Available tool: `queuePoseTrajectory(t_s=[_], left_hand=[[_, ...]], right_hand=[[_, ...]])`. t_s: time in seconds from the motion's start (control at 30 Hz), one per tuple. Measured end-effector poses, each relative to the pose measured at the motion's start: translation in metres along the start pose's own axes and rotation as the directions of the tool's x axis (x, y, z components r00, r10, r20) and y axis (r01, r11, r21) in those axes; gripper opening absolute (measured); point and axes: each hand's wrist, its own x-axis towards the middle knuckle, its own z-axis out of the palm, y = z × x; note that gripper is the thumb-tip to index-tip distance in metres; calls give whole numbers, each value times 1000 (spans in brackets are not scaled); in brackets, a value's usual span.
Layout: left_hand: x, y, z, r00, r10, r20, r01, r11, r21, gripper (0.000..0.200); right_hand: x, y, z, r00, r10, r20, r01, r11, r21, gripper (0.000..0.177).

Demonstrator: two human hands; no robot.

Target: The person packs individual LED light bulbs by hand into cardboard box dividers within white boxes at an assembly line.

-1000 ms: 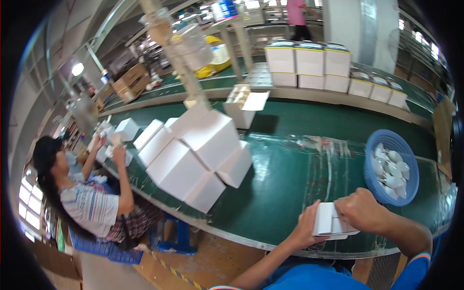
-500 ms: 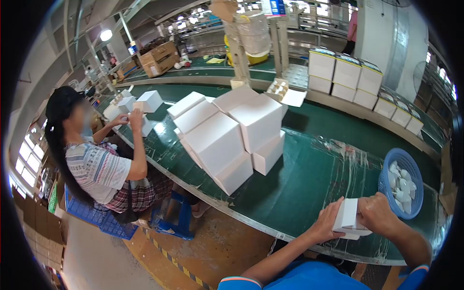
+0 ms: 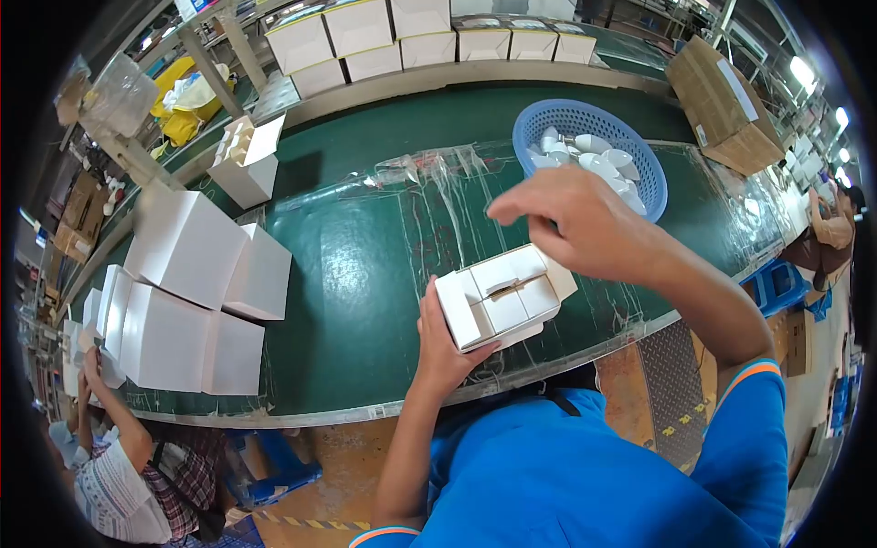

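Observation:
A white box with its top open stands near the table's front edge, with smaller white cartons inside. My left hand is wrapped round its left side and near corner. Above and to the right of the box, my right hand is raised in the air, index finger bent and pointing left; whether anything is under the curled fingers is hidden. Behind that hand sits a blue basket of white bulbs.
Large white boxes are stacked at the left, and an open box stands behind them. Finished-looking boxes line the far shelf. A brown carton is at the back right. A co-worker sits at the left.
The view has swung to the right. My right hand has come off the white box and risen, and the box's open top with cartons inside now shows. My left hand still holds the box.

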Motion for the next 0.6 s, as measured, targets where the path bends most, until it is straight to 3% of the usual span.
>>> queuePoseTrajectory(t_s=[0.03,0.1,0.3,0.4,0.53,0.6], left_hand=[[-1,-8,3,998,54,-24,-55,998,-13,126],[-1,-10,4,1000,11,9,-10,997,-78,127],[-2,-20,7,997,-83,5,83,982,-172,128],[-2,-19,6,996,-91,8,91,981,-174,129],[-4,-18,7,993,-117,25,119,981,-150,129],[-5,-19,2,992,-120,30,122,984,-131,129]], right_hand=[[-10,-1,1,991,-21,136,23,1000,-19,33],[-23,8,2,940,9,342,0,1000,-27,43],[-8,22,10,873,111,474,-43,987,-152,22],[-7,23,6,883,21,468,55,987,-149,13],[-10,23,11,902,73,426,5,984,-177,18],[-13,15,10,979,-61,193,75,995,-67,42]])
